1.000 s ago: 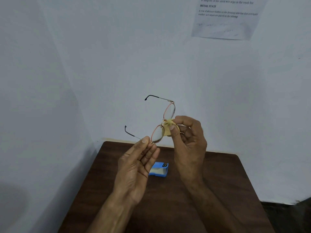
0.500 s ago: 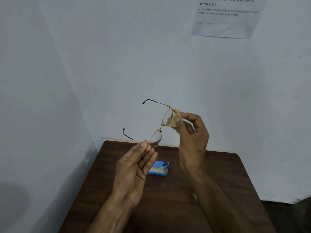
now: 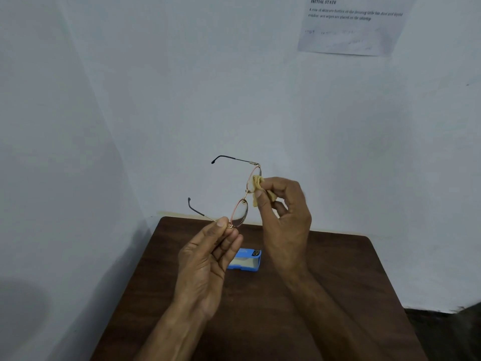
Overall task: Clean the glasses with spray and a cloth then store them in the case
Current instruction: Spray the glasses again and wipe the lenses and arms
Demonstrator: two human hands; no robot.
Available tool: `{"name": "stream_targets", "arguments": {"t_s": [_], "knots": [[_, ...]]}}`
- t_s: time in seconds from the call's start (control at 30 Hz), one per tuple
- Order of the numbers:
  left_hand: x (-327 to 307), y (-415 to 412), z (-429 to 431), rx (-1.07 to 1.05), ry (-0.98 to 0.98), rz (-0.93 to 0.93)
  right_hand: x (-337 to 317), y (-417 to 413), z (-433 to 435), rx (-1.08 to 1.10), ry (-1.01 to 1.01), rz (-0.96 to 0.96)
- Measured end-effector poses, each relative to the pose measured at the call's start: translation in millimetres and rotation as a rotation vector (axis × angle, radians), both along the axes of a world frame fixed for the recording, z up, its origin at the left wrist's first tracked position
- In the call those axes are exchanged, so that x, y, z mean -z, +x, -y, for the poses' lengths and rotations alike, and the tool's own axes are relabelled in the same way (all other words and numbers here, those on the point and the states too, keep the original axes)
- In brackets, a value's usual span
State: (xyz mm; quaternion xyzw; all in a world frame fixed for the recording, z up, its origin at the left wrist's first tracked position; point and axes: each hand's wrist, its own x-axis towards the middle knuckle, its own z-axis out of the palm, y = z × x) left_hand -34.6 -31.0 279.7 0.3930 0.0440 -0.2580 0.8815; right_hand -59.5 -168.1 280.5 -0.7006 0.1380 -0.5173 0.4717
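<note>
Your left hand (image 3: 205, 259) pinches the thin gold-rimmed metal glasses (image 3: 240, 211) at the near hinge, above the dark wooden surface (image 3: 338, 295). Their long axis runs up and away to the far lens, where your right hand (image 3: 286, 217) pinches the small yellow cloth (image 3: 257, 181).

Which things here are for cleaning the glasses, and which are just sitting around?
For the job:
glasses
yellow cloth
blue box, probably the case

Just there:
paper sheet on the wall
brown table
</note>
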Motion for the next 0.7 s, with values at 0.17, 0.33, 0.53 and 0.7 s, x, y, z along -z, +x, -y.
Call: {"name": "stream_targets", "arguments": {"t_s": [0.17, 0.33, 0.53, 0.7], "knots": [[-1.5, 1.8, 3.4, -0.021, -0.029, -0.008, 9.0, -8.4, -6.4, -0.097, -0.149, -0.043], [3.7, 6.1, 1.9, -0.026, -0.024, 0.032, 27.8, -14.9, -10.4, -0.137, -0.116, -0.055], [11.0, 12.6, 4.6, -0.027, 0.032, 0.137, 55.1, -30.2, -17.8, -0.230, -0.020, -0.145], [28.8, 21.3, -1.3, -0.043, 0.188, 0.341, 107.7, -45.7, -3.0, -0.175, 0.280, -0.300]]}}
